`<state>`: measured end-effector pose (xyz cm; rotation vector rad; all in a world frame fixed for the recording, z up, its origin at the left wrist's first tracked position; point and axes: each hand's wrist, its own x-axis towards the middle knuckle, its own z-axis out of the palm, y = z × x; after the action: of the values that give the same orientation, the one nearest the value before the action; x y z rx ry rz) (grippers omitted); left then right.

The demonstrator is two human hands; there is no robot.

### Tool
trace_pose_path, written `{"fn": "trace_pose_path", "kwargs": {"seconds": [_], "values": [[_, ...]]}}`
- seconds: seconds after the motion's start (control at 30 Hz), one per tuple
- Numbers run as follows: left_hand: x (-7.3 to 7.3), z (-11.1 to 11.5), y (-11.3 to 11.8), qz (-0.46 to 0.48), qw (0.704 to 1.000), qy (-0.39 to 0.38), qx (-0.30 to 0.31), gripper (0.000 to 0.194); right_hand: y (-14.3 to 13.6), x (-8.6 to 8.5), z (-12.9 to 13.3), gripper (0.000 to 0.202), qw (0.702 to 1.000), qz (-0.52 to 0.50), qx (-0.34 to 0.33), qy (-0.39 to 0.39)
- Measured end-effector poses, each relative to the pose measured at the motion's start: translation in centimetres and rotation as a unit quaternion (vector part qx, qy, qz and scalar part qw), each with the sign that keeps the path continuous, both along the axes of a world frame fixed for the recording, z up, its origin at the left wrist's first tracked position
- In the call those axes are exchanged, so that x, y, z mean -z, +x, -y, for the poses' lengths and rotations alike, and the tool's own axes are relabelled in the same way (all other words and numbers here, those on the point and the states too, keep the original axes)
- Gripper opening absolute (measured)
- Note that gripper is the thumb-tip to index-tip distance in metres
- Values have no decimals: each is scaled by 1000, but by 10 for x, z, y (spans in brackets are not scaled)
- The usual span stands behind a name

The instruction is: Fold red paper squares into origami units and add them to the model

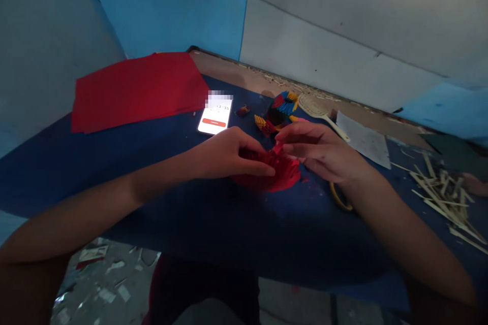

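Note:
A heap of red paper (287,175), ragged and gathered, lies on the blue table cover in front of me. My left hand (236,155) curls around its left side, thumb and fingers closed on the paper. From the right, my right hand (318,150) pinches a raised red bit at the top of the heap; its fingertips partly hide it. Small red scraps are beside the heap. A yellow ring-shaped handle (340,199) shows partly from under my right wrist.
Red sheets (137,91) lie at the left, beside a lit phone (214,114). Behind my hands are bundles of coloured folded pieces (284,104) and a woven hand fan (314,106). Thin wooden sticks (450,198) are piled at the right, near a whitish sheet (362,137).

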<state>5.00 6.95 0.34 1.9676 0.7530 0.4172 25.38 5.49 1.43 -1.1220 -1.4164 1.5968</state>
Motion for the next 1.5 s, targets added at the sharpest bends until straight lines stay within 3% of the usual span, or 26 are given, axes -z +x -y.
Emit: {"fn": "trace_pose_path", "kwargs": {"seconds": [0.1,0.4,0.67,0.93,1.5], "values": [[2,2,1,25,999,23,-4,32,-2,0,-4,15,1000,-9,16,-13],[1,5,2,14,1000,18,8,30,-4,-5,-13,10,998,53,-35,-30],[2,3,0,18,999,38,10,32,-2,-6,-17,12,998,42,-18,-45],[3,2,0,14,999,43,16,33,7,-3,-20,13,997,22,-63,-47],[0,5,1,-10,999,40,9,33,6,1,-15,17,997,30,-20,-66]]}}
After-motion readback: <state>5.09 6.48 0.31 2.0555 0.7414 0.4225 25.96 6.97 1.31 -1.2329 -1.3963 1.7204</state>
